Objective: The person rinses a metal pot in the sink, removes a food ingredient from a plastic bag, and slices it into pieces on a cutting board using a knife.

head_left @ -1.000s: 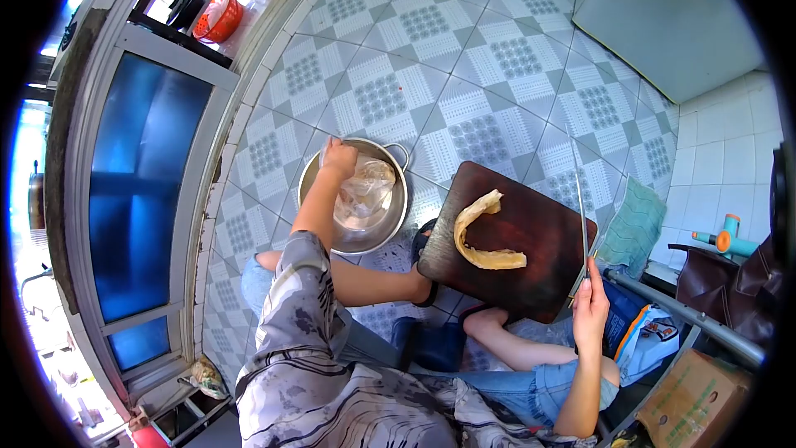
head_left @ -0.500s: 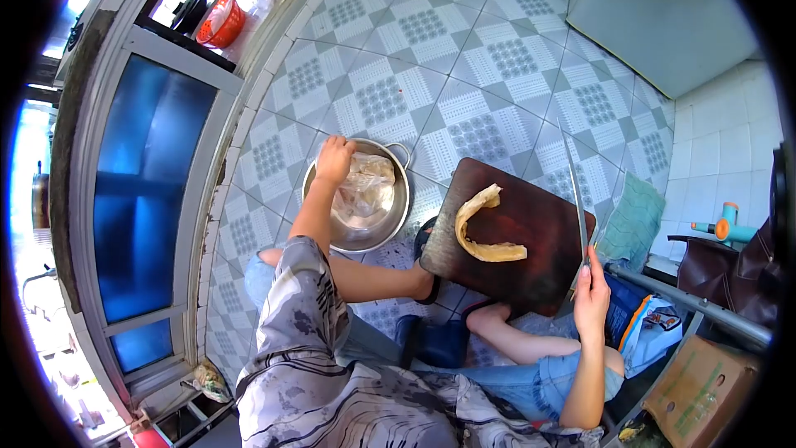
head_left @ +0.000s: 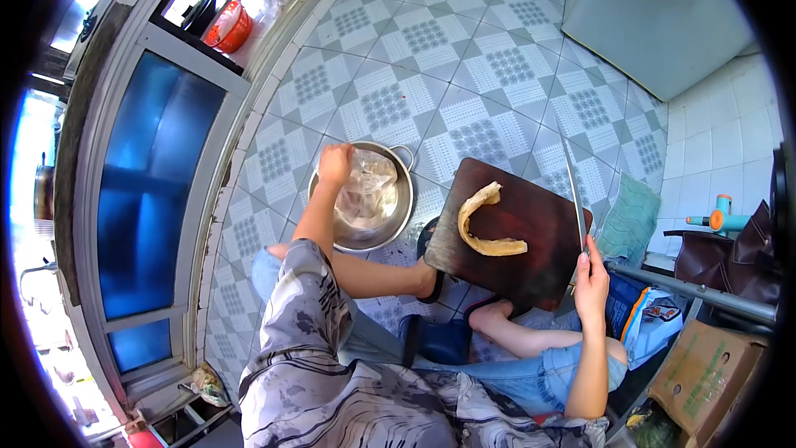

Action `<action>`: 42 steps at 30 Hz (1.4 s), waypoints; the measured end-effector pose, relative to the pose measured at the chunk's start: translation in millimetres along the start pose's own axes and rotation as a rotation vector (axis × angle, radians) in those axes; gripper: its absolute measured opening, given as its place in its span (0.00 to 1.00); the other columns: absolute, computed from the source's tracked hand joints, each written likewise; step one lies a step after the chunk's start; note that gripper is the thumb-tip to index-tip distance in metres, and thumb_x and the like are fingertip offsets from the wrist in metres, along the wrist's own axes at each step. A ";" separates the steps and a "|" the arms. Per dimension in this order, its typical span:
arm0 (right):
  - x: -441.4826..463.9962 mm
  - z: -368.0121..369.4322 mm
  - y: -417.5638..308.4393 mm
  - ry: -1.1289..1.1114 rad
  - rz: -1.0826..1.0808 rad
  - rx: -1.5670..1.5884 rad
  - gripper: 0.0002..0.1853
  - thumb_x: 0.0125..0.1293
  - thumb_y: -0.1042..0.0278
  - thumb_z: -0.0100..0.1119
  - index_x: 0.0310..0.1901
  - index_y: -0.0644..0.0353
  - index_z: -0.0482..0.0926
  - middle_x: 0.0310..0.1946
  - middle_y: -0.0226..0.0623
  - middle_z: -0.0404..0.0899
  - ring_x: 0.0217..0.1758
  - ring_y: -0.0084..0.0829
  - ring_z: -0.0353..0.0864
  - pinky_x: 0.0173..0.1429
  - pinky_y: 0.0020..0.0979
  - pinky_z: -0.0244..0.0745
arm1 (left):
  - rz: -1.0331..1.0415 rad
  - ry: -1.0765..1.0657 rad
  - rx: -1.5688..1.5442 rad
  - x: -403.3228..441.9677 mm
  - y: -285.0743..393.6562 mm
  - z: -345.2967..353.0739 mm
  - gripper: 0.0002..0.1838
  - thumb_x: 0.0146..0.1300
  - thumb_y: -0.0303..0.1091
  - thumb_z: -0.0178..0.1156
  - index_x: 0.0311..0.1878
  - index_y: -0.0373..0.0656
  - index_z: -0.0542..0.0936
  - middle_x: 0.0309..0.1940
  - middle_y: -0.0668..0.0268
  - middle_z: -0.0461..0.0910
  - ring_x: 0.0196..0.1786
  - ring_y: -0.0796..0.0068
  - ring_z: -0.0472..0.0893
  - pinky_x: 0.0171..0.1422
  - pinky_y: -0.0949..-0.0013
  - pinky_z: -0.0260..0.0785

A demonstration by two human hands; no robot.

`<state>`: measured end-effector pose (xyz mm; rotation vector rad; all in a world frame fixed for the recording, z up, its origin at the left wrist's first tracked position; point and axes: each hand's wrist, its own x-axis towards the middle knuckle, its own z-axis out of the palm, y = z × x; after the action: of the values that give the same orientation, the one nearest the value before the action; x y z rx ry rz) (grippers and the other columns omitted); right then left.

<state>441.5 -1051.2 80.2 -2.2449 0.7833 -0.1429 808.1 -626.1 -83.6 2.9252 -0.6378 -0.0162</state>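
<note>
My left hand (head_left: 336, 164) is closed on the edge of a clear plastic bag (head_left: 371, 178), over the left side of a metal basin (head_left: 404, 209). Pale contents show through the bag, but I cannot make out what they are. In my right hand (head_left: 591, 286) is a long knife (head_left: 575, 191), its blade pointing away from me past the right edge of a dark cutting board (head_left: 539, 220). A curved, pale yellowish strip of food (head_left: 468, 228) lies on the board, touched by neither hand.
A green cloth (head_left: 632, 216) lies right of the board. Near my right leg are a blue-and-white package (head_left: 653, 323), a metal rail (head_left: 705, 294) and a cardboard box (head_left: 696, 377). A blue-paned door (head_left: 153, 182) stands at the left, a grey cabinet-like block (head_left: 663, 12) at upper right.
The view has shifted slightly. My left hand stays on the bag at the basin's edge, its fingers turned a little. The knife remains in my right hand, and the strip has not moved on the board.
</note>
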 end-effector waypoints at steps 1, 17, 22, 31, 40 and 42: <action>-0.3 -0.2 -1.2 0.000 -0.002 0.000 0.24 0.73 0.57 0.47 0.66 0.58 0.68 0.52 0.55 0.78 0.55 0.49 0.79 0.55 0.37 0.72 | -0.091 0.053 -0.083 2.3 5.3 -4.4 0.10 0.65 0.36 0.53 0.33 0.42 0.79 0.32 0.52 0.82 0.41 0.48 0.79 0.56 0.46 0.66; -1.0 -0.7 -3.6 -0.014 0.015 0.016 0.24 0.73 0.56 0.47 0.65 0.60 0.69 0.54 0.55 0.77 0.58 0.49 0.77 0.59 0.38 0.71 | -0.005 0.310 -0.287 33.7 84.6 -49.4 0.13 0.67 0.42 0.54 0.32 0.43 0.76 0.29 0.56 0.80 0.36 0.49 0.79 0.42 0.49 0.68; -0.8 3.6 3.9 -0.008 -0.017 0.000 0.24 0.73 0.56 0.47 0.65 0.60 0.69 0.54 0.55 0.77 0.56 0.49 0.78 0.57 0.38 0.72 | -0.109 0.091 -0.272 34.1 74.4 -52.5 0.10 0.66 0.41 0.56 0.41 0.46 0.79 0.34 0.56 0.81 0.39 0.49 0.79 0.46 0.51 0.70; -6.7 1.9 -8.0 -0.008 -0.010 -0.054 0.24 0.71 0.52 0.49 0.64 0.54 0.71 0.29 0.52 0.80 0.34 0.48 0.82 0.41 0.40 0.73 | 0.053 0.653 -0.177 36.3 139.8 -75.9 0.17 0.61 0.39 0.62 0.49 0.41 0.80 0.40 0.53 0.82 0.44 0.52 0.80 0.51 0.56 0.71; -22.4 -12.3 -18.2 0.007 0.033 -0.034 0.26 0.70 0.48 0.48 0.65 0.51 0.70 0.32 0.54 0.82 0.39 0.53 0.82 0.45 0.44 0.74 | 0.230 -0.345 -0.146 -41.0 276.2 -11.2 0.23 0.59 0.51 0.61 0.42 0.36 0.78 0.42 0.48 0.80 0.46 0.52 0.82 0.51 0.54 0.74; -28.0 -12.6 -11.9 0.104 -0.065 -0.013 0.26 0.70 0.48 0.48 0.64 0.52 0.70 0.33 0.55 0.81 0.40 0.54 0.82 0.45 0.45 0.74 | 0.166 -0.270 -0.249 -45.3 280.0 0.2 0.20 0.59 0.48 0.62 0.39 0.37 0.78 0.39 0.49 0.81 0.46 0.52 0.82 0.50 0.54 0.74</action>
<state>420.7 -1036.4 101.0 -2.2915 0.7676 -0.2885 651.1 -859.0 -43.8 2.6427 -0.8478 -0.4443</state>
